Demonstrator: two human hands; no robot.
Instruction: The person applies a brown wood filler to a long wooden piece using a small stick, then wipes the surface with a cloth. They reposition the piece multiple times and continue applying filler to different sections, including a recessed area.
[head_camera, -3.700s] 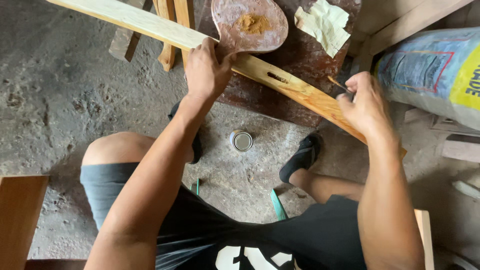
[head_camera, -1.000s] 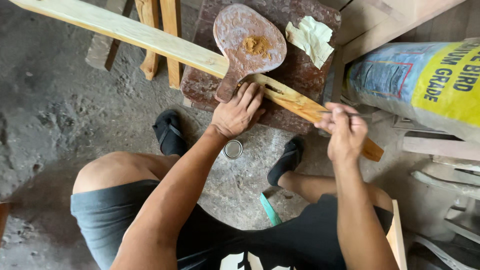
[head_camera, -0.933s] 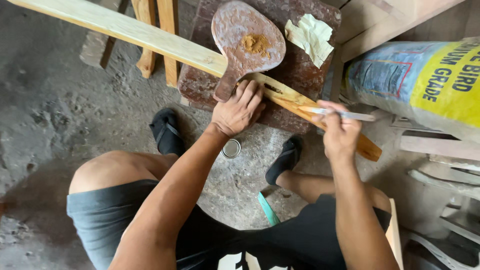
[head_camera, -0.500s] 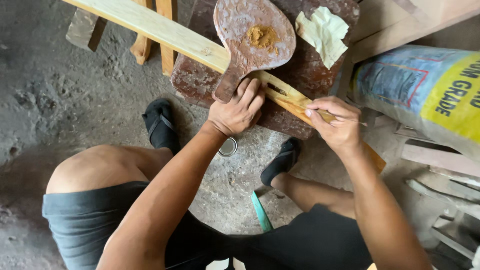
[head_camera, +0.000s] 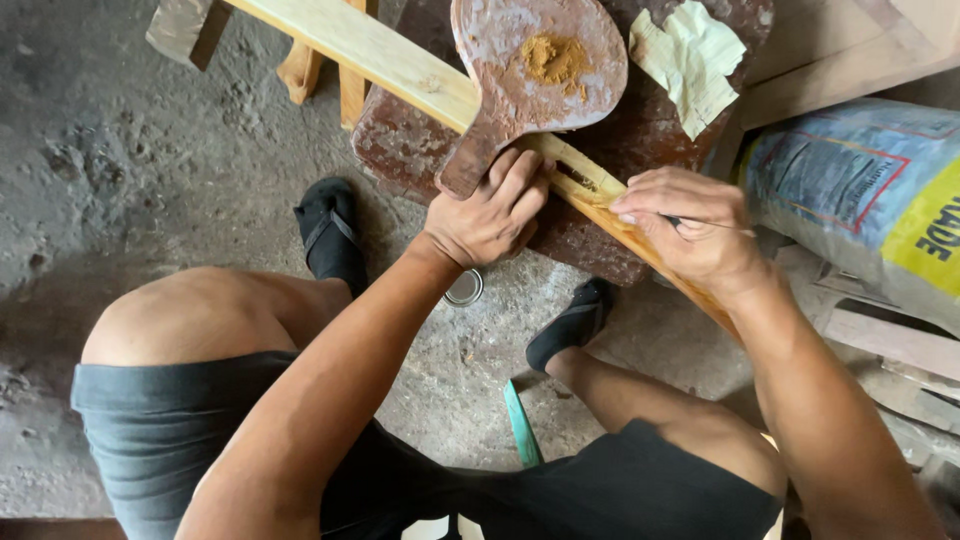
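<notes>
Nearest the camera are the person's bare knees, with a small round tin (head_camera: 463, 287) on the concrete floor (head_camera: 130, 180) between two black sandals. Above it the left hand (head_camera: 487, 212) lies flat, fingers spread and gripping nothing, pressing down on a long wooden strip (head_camera: 400, 68), while the right hand (head_camera: 690, 228) is pinched shut on a thin tool (head_camera: 712, 226) held against the strip's slotted part. Farther off, the strip crosses a reddish-brown slab (head_camera: 400, 150) bearing a stained paddle (head_camera: 535, 70) with a dab of ochre paste, a crumpled rag (head_camera: 688, 62) beside it and a printed sack (head_camera: 860, 200) to the right.
</notes>
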